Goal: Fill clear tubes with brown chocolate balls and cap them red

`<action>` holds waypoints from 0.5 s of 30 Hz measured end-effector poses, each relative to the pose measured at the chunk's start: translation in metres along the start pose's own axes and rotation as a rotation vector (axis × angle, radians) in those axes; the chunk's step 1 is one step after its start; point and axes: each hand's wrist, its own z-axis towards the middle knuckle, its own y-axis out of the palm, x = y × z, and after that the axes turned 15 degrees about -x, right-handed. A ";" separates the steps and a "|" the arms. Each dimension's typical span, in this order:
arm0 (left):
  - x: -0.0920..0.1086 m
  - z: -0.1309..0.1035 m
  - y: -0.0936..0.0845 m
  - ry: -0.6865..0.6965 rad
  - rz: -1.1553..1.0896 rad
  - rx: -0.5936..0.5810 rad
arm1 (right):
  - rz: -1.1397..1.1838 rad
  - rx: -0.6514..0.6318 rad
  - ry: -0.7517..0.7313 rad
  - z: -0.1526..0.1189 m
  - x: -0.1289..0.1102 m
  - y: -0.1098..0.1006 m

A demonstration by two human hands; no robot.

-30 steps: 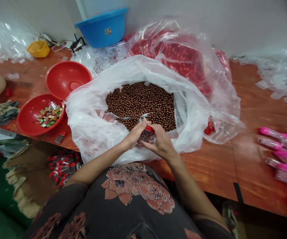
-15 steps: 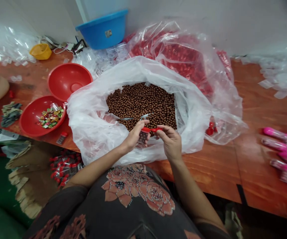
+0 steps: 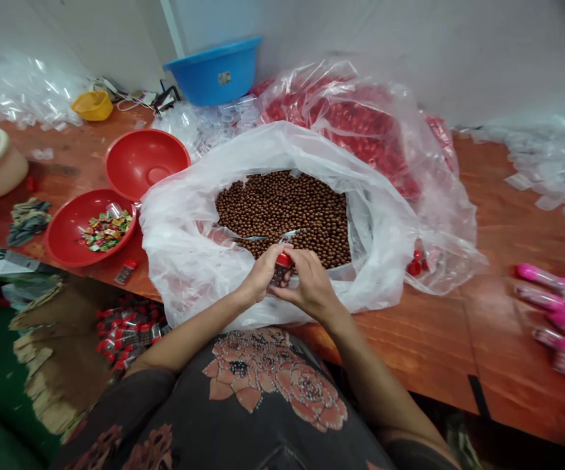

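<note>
Between my two hands is a small clear jar filled with brown balls, its red lid on top. My left hand is wrapped round the jar's left side. From the right, my right hand grips the same jar, fingers at the lid and thumb low on the body. Both hands are just above the near edge of a large white plastic bag. Inside the bag lies a heap of round brown chocolate balls, with a shiny strip partly showing beyond my fingers.
Left are two red bowls, one with wrapped sweets, and a lone filled jar. Filled jars pile below the table edge. Behind stand a blue basin and a bag of red pieces. Pink-capped tubes lie right.
The red lid was open at the side of the jar, pinched by my right hand; now it sits over the jar's mouth. My right hand has moved left and closed round the jar.
</note>
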 end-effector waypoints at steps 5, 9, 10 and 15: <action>-0.001 -0.016 -0.008 0.128 0.118 0.110 | 0.012 -0.015 -0.098 0.016 -0.013 0.005; 0.029 -0.046 -0.036 0.330 0.262 0.301 | 0.031 -0.269 -0.145 0.040 -0.001 0.007; 0.040 -0.058 -0.051 0.434 0.317 0.428 | 0.032 -0.334 -0.141 0.050 0.011 0.007; 0.069 -0.124 -0.177 0.783 0.568 1.242 | -0.141 -0.377 0.291 0.115 0.111 -0.007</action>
